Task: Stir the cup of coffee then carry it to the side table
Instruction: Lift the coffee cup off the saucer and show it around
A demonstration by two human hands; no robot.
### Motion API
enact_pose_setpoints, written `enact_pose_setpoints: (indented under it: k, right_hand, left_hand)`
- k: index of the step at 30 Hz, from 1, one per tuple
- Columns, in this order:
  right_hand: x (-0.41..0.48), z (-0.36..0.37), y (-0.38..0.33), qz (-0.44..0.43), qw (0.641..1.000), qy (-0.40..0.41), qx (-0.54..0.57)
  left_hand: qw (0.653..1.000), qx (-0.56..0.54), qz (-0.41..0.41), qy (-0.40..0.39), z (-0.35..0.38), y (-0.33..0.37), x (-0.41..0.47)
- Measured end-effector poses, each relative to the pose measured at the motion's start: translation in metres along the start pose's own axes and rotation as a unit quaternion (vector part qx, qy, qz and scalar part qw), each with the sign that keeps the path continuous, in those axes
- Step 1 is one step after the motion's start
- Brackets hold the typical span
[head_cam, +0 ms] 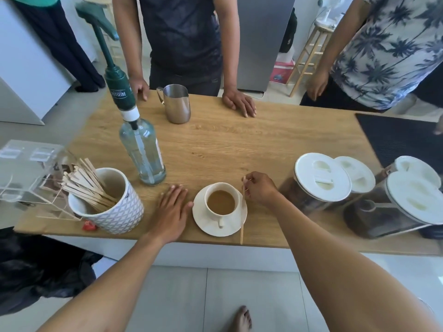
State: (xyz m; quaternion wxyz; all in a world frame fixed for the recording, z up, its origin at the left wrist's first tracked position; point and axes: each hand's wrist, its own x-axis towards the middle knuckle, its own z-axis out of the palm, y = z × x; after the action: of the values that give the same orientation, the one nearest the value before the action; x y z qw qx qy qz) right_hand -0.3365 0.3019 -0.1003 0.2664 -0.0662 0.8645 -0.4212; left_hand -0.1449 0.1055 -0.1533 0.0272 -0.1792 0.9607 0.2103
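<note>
Coffee cup, filled with light-brown coffee, is seated on a white saucer near the front edge of the wooden table. A wooden stir stick is pinched by the right hand just beside the cup (its lower end crosses the saucer rim). The left hand is laid flat and spread on the table, its thumb touching the saucer.
</note>
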Motion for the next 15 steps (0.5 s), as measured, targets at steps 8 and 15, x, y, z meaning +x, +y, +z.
enact_pose_setpoints:
  k: [8, 15]
  right_hand:
    - [0.019, 0.01, 0.017, 0.018, 0.999, -0.014, 0.031]
    - [0.021, 0.014, 0.016, 0.015, 0.998, -0.027, 0.048]
  left_hand:
    - [0.999, -0.021, -0.024, 0.025, 0.002, 0.008, 0.0]
    - [0.997, -0.04, -0.031, 0.05, 0.005, 0.01, -0.001]
